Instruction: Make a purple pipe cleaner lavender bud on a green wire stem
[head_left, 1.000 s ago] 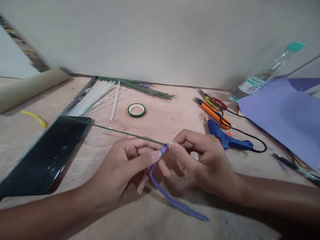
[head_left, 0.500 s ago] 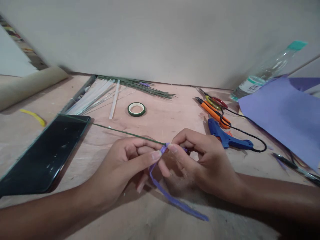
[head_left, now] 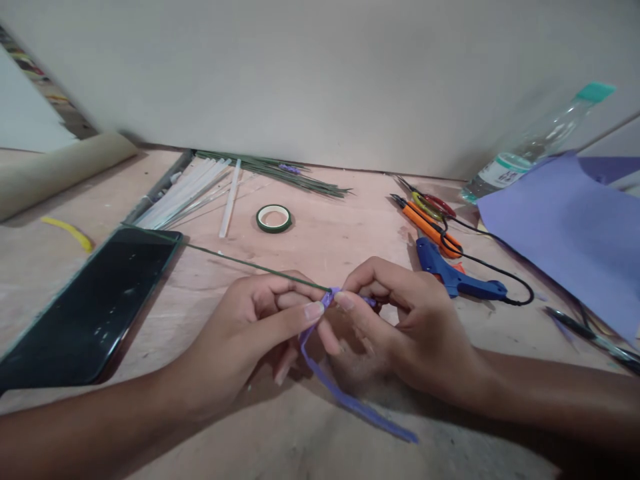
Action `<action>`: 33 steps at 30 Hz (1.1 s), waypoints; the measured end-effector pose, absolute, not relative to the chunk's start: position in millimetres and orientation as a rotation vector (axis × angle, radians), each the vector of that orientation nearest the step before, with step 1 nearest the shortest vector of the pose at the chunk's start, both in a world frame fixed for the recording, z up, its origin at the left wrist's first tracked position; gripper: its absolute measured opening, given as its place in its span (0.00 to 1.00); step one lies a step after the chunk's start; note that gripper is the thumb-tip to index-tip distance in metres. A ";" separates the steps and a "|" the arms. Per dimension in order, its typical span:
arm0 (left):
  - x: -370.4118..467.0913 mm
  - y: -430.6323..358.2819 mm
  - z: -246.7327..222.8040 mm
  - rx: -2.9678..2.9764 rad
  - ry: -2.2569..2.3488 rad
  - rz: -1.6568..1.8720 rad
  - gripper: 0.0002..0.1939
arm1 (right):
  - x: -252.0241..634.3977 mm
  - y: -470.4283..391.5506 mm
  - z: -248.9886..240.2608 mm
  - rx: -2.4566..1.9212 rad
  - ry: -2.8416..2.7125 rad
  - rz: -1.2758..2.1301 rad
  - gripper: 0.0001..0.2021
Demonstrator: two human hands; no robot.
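And here we are, two hands hard at work just right of the phone (head_left: 95,313). The left hand (head_left: 255,327) has thumb and forefinger closed on the strip (head_left: 367,415), a purple ribbon of a thing, right up by the stem (head_left: 270,270); its other fingers curl loosely underneath. The right hand (head_left: 410,320) pinches from its own side, thumb to forefinger, where purple meets green. Does it grip the stem itself or just the strip? I can't quite tell; the fingers cover it.

The stem is thin and green, and it stretches from that pinch across the far end of the phone. A bit more purple peeps out by the right fingers. The strip's long tail hangs loose below the hands, on the side away from the phone.

This looks to me like the wrapping step, strip going round stem, with plenty of tail left to use. The next turn, I'd say, calls for a firm left pinch, a taut strip and a small roll from the right fingertips; slack would likely let the wrap loosen.

Beyond the phone, sticks (head_left: 195,187) and tape (head_left: 274,230); well to its right, the glue gun (head_left: 480,288).
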State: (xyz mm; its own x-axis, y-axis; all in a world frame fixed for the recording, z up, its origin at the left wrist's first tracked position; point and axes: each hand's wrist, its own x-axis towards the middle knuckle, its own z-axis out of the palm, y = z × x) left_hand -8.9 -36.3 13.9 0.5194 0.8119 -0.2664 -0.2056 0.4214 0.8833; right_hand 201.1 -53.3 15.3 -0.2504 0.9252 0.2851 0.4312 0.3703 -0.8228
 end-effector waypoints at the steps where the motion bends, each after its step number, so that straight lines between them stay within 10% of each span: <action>1: -8.9 -36.4 14.1 0.922 0.780 0.725 0.08 | 201.1 -53.6 15.4 -1.189 -1.842 0.792 0.08; 33: -9.3 -39.0 13.2 1.035 0.894 0.690 0.28 | 207.9 -53.7 20.8 -1.105 -1.780 1.209 0.12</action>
State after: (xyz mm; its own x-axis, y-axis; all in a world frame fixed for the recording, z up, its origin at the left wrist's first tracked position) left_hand -9.3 -39.0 13.2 0.4773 0.8291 -0.2911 -0.0712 0.3667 0.9276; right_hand 207.9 -53.7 20.8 -0.3847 0.9190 0.0869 0.2579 0.1974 -0.9458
